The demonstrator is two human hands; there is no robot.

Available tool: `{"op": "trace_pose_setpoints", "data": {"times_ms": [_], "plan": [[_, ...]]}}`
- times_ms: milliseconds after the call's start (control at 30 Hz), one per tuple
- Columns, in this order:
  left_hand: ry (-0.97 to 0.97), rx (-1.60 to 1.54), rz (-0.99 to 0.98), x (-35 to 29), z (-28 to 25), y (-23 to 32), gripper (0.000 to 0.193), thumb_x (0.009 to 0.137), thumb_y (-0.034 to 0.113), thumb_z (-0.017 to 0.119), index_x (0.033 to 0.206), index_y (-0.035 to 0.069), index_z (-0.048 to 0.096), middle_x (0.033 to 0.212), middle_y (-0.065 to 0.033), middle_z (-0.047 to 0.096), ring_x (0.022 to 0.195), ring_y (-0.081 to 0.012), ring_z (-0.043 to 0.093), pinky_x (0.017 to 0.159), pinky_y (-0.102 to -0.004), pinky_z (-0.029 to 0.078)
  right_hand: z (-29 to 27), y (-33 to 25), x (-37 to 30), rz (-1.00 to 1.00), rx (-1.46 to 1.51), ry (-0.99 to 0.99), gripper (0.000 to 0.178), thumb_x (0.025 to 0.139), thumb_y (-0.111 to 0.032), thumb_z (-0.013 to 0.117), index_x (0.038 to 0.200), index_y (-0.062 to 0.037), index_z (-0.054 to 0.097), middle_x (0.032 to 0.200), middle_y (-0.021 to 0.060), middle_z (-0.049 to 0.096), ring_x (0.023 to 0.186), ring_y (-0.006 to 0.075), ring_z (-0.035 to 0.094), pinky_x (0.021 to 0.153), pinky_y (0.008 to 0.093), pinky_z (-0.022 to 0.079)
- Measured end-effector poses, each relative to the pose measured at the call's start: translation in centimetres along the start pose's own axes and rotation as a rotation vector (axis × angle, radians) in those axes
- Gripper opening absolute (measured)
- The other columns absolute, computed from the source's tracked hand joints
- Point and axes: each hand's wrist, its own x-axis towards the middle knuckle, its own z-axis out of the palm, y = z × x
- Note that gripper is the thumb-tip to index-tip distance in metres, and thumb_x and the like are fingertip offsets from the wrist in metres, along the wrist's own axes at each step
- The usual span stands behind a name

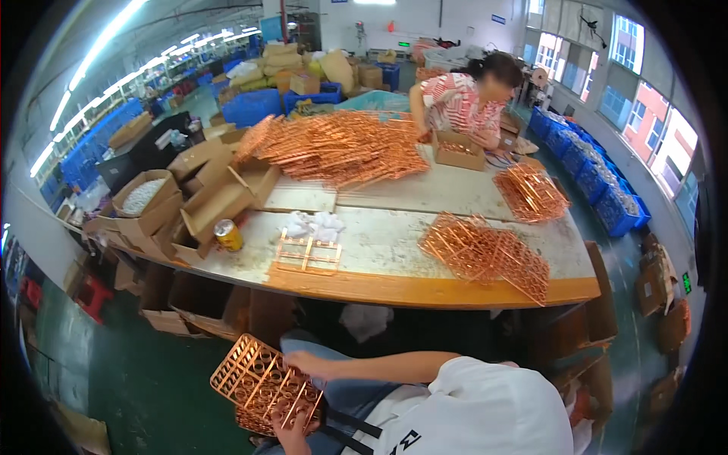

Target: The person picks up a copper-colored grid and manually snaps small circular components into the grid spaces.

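A stack of copper-coloured metal racks, with rows of rings and crossbars, is held tilted beside my jeans-clad legs, below the table's front edge. My left hand curls its fingers over the near lower side of the stack. On its upper right edge, my right hand is closed against the top rack, its fingertips partly hidden. On the table ahead lie a single copper-coloured rack and crumpled white gloves or cloths.
A yellow can stands near cardboard boxes at left. Piled racks cover the far table; smaller stacks lie right. Across it, a co-worker in a patterned shirt handles a small box. Blue crates line the right wall.
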Motion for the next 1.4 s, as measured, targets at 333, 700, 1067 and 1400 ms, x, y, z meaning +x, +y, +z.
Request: {"op": "trace_pose_setpoints", "data": {"times_ms": [333, 700, 1067, 1400], "plan": [[0.391, 0.083, -0.008, 5.6, -14.9, -9.0, 0.048, 0.081, 0.008, 0.060, 0.122, 0.006, 0.036, 0.099, -0.0138, 0.054, 0.081, -0.0241, 0.058, 0.064, -0.0336, 0.050, 5.9, 11.5, 7.8, 0.403, 0.157, -0.395, 0.015, 0.075, -0.003, 0.058, 0.090, -0.0059, 0.056, 0.080, 0.0052, 0.056, 0.071, 0.0151, 0.057, 0.060, 0.0277, 0.051], [0.489, 0.109, 0.302, 10.0, -12.8, -10.3, 0.033, 0.075, -0.002, 0.060, 0.103, 0.000, 0.044, 0.084, -0.0090, 0.055, 0.063, -0.0143, 0.054, 0.049, -0.0249, 0.043, 4.2, 14.4, 14.6, -0.144, -0.703, -0.016, 0.025, 0.061, -0.007, 0.072, 0.080, 0.0027, 0.059, 0.075, 0.0113, 0.061, 0.065, 0.0185, 0.058, 0.058, 0.0319, 0.049], [0.524, -0.262, 0.099, 9.4, -17.4, -10.8, 0.031, 0.076, 0.010, 0.068, 0.098, 0.005, 0.046, 0.073, -0.0023, 0.053, 0.057, -0.0098, 0.050, 0.044, -0.0228, 0.038, 8.3, 11.1, 13.6, 0.411, 0.054, -0.252, 0.017, 0.084, -0.017, 0.053, 0.091, -0.0061, 0.042, 0.083, 0.0077, 0.050, 0.067, 0.0204, 0.057, 0.058, 0.0331, 0.053], [0.385, -0.349, 0.096, 8.9, -17.8, -10.8, 0.032, 0.079, 0.005, 0.060, 0.107, 0.006, 0.046, 0.092, -0.0068, 0.058, 0.079, -0.0177, 0.061, 0.062, -0.0277, 0.051, 8.5, 12.4, 13.7, 0.365, -0.077, -0.320, 0.030, 0.076, -0.009, 0.068, 0.085, -0.0054, 0.040, 0.084, 0.0065, 0.052, 0.080, 0.0185, 0.061, 0.060, 0.0292, 0.056]]}}
